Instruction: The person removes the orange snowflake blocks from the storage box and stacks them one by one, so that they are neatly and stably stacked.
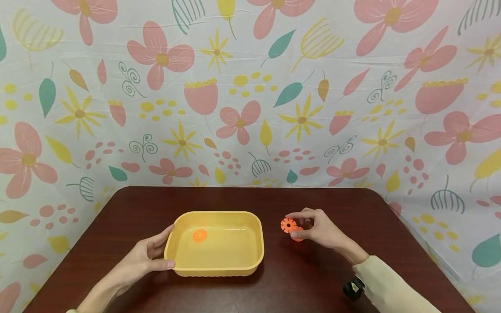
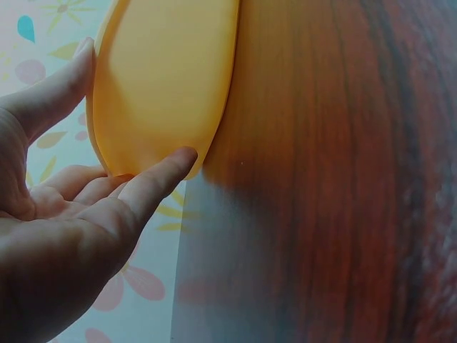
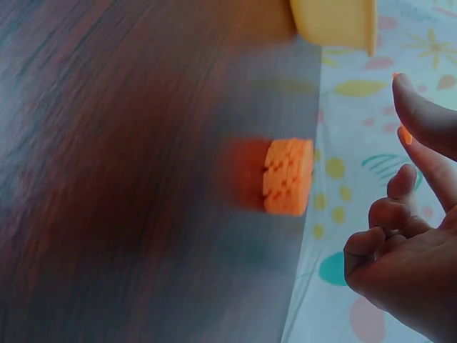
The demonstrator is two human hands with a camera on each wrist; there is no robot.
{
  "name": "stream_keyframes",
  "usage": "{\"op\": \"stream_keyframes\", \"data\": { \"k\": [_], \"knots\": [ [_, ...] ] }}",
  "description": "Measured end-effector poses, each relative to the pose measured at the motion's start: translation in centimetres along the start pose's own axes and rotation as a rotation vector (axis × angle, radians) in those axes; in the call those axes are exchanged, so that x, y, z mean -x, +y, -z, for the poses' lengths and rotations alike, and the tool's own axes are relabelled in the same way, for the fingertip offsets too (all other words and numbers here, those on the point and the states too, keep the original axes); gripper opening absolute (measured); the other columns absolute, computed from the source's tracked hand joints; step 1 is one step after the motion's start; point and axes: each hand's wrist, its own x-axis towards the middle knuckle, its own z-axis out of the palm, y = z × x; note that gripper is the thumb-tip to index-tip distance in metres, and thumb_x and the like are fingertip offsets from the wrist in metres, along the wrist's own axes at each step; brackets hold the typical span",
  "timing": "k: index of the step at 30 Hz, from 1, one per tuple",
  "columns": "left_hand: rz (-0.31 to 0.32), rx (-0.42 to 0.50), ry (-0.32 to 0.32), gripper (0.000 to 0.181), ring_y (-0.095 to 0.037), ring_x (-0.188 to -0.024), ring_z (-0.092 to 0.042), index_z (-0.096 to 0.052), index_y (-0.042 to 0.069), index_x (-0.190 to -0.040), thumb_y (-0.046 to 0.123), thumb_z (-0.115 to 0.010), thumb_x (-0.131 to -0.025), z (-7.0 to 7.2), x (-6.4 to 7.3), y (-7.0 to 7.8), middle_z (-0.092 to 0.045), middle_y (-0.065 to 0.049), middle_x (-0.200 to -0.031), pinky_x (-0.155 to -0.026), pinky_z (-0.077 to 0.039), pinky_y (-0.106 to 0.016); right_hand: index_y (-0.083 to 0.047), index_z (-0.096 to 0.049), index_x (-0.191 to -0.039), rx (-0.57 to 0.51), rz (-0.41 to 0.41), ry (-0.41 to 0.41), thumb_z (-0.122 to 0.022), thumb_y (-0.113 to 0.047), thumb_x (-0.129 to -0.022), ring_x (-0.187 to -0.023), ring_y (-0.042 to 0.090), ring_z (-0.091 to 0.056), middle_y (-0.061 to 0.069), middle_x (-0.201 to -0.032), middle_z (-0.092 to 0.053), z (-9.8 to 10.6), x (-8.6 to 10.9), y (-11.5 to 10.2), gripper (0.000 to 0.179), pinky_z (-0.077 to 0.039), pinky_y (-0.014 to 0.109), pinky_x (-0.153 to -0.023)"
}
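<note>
The yellow plastic tray [image 1: 215, 272] stands on the dark table, one orange snowflake disc [image 1: 200, 235] lying inside at its left. My left hand [image 1: 142, 256] holds the tray's left end, thumb and fingers spread along the rim; in the left wrist view the hand [image 2: 93, 207] grips the yellow wall [image 2: 164, 78]. Right of the tray, my right hand [image 1: 318, 228] pinches a notched orange snowflake disc [image 1: 288, 225] between thumb and forefinger. Below it sits a short stack of the same discs [image 3: 289, 177], partly hidden by the hand in the head view.
A dark reddish-brown table [image 1: 332, 200] carries everything. Behind it hangs a white cloth [image 1: 258, 130] printed with flowers and leaves. A black device [image 1: 353, 289] is strapped at my right wrist, beside the pale sleeve [image 1: 385, 282].
</note>
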Motion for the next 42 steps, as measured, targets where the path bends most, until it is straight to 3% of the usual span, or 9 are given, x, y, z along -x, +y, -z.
{"op": "stream_keyframes", "data": {
  "k": [8, 14, 21, 29, 37, 42],
  "knots": [
    [-0.005, -0.007, -0.013, 0.096, -0.03, -0.141, -0.051, -0.011, 0.006, -0.169, 0.003, -0.075, -0.097, 0.1, -0.6, 0.0, -0.02, -0.026, -0.169, -0.1, -0.054, -0.034, 0.0, -0.075, -0.128, -0.002, 0.026, 0.014, -0.087, -0.008, -0.086, -0.077, 0.026, -0.045, 0.015, -0.087, -0.053, 1.0, 1.4, 1.5, 0.045, -0.036, 0.03, -0.06],
    [0.003, -0.016, -0.008, 0.099, -0.03, -0.142, -0.049, -0.01, 0.005, -0.169, 0.005, -0.077, -0.096, 0.0, -0.4, -0.2, -0.018, -0.026, -0.17, -0.1, -0.054, -0.034, 0.003, -0.074, -0.129, -0.02, 0.012, 0.001, -0.088, -0.006, -0.086, -0.078, 0.026, -0.046, 0.012, -0.087, -0.054, 1.4, 1.4, 2.7, 0.046, -0.037, 0.029, -0.06],
    [0.036, -0.022, 0.023, 0.097, -0.031, -0.144, -0.048, -0.012, 0.007, -0.17, 0.004, -0.075, -0.097, 0.2, -0.4, -0.3, -0.022, -0.018, -0.171, -0.102, -0.051, -0.031, 0.0, -0.075, -0.129, 0.007, -0.03, 0.0, -0.089, -0.009, -0.085, -0.078, 0.023, -0.045, 0.01, -0.086, -0.054, 1.7, 1.4, 3.6, 0.047, -0.037, 0.029, -0.061],
    [0.025, -0.026, 0.017, 0.097, -0.015, -0.137, -0.054, -0.011, 0.006, -0.169, 0.004, -0.075, -0.097, 0.4, -0.3, -0.4, -0.022, -0.019, -0.171, -0.102, -0.05, -0.03, 0.003, -0.072, -0.131, 0.004, -0.031, -0.04, -0.089, -0.009, -0.085, -0.075, 0.021, -0.043, 0.012, -0.085, -0.053, 1.7, 1.3, 4.0, 0.05, -0.036, 0.028, -0.061],
    [0.001, -0.031, 0.011, 0.097, -0.022, -0.14, -0.052, -0.011, 0.004, -0.169, 0.005, -0.075, -0.097, 0.4, -0.3, -0.4, -0.022, -0.021, -0.171, -0.102, -0.051, -0.03, 0.004, -0.071, -0.132, 0.008, -0.037, -0.053, -0.088, -0.009, -0.085, -0.075, 0.022, -0.042, 0.015, -0.083, -0.051, 1.7, 1.2, 4.0, 0.051, -0.035, 0.029, -0.061],
    [-0.001, -0.022, 0.013, 0.096, -0.017, -0.138, -0.054, -0.012, 0.005, -0.169, 0.004, -0.075, -0.097, 0.3, -0.3, -0.3, -0.022, -0.021, -0.17, -0.102, -0.051, -0.03, 0.005, -0.071, -0.132, 0.014, -0.042, -0.055, -0.088, -0.009, -0.085, -0.075, 0.022, -0.042, 0.014, -0.08, -0.05, 1.7, 1.1, 4.1, 0.051, -0.035, 0.029, -0.061]
  ]
}}
